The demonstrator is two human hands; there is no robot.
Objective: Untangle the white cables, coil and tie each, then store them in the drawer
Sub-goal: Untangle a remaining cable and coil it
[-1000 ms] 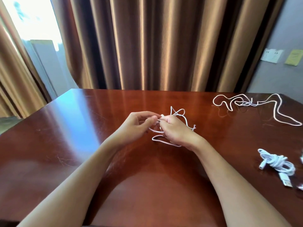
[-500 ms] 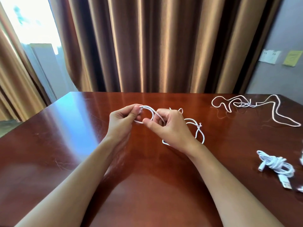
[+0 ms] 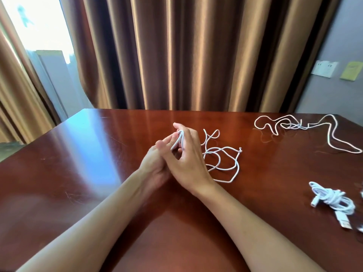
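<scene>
White cable (image 3: 222, 163) is lying in loose loops on the table (image 3: 78, 173), one end running up into both hands at centre. Left hand (image 3: 155, 165) and right hand (image 3: 186, 160) are pressing together, fingers pinching a few gathered strands. Loose cable (image 3: 306, 126) is sprawling at the far right, well apart. Tied coil (image 3: 332, 199) is sitting near the right edge. Curtains (image 3: 186, 55) are hanging behind.

Both hands (image 3: 172, 160) pinching white cable (image 3: 222, 160), wooden table (image 3: 98, 173)
</scene>
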